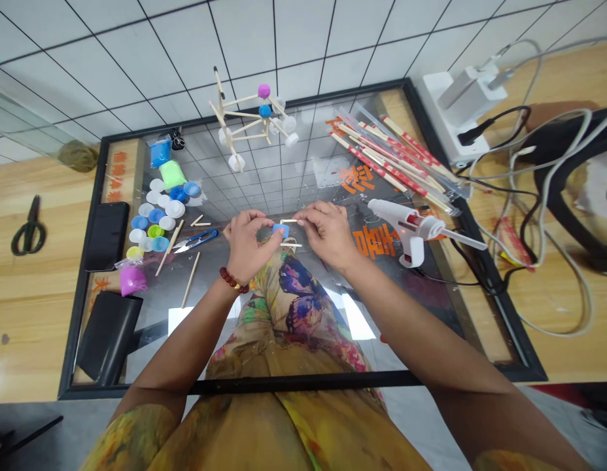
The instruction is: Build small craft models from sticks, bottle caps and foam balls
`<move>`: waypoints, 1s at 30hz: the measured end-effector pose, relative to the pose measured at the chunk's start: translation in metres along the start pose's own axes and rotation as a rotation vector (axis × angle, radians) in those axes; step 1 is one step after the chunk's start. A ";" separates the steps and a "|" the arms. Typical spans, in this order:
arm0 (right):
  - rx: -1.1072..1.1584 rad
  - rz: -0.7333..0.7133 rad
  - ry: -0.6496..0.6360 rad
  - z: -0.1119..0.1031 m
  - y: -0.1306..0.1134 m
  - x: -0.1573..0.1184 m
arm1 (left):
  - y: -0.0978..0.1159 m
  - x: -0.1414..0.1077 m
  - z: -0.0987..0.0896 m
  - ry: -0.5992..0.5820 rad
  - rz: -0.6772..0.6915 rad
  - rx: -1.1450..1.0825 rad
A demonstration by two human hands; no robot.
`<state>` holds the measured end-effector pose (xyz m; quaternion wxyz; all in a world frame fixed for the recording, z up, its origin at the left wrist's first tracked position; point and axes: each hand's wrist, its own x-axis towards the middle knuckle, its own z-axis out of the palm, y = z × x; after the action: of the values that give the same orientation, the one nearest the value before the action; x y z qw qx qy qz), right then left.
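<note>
Between thumb and fingers, my left hand (pixel 249 242) pinches a small blue piece (pixel 280 230) that has short wooden sticks joined to it or right beside it. My right hand (pixel 328 232) is closed at the fingertips on the end of a short pale stick (pixel 288 221) running from the blue piece. Another short stick (pixel 291 245) lies just below. Above the hands stands a frame of sticks (pixel 249 114) with white caps as wheels, a pink ball (pixel 264 91) and a blue ball (pixel 265 110). A white glue gun (pixel 406 226) lies right of my right hand.
Bottle caps (pixel 174 209), clay packets (pixel 173 174), blue snips (pixel 200 239) and loose sticks (pixel 190 279) lie left. A phone (pixel 107 235) and black scissors (pixel 29 232) are further left. Packaged sticks (pixel 392 157), a power strip (pixel 445 118) and tangled cables (pixel 543 196) are right.
</note>
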<state>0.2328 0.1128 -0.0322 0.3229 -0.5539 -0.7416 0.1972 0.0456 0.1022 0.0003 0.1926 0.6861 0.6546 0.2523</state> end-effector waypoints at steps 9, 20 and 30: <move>-0.013 0.022 -0.007 0.001 -0.001 0.001 | 0.000 0.001 0.000 0.001 0.002 -0.005; -0.053 0.021 -0.024 -0.002 -0.004 -0.001 | 0.001 0.000 -0.001 0.002 -0.001 -0.007; -0.037 0.010 0.010 -0.001 -0.002 -0.001 | 0.003 0.000 -0.001 -0.005 -0.009 0.006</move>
<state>0.2324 0.1111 -0.0311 0.3153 -0.5644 -0.7407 0.1826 0.0471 0.1019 0.0032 0.1931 0.6845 0.6579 0.2477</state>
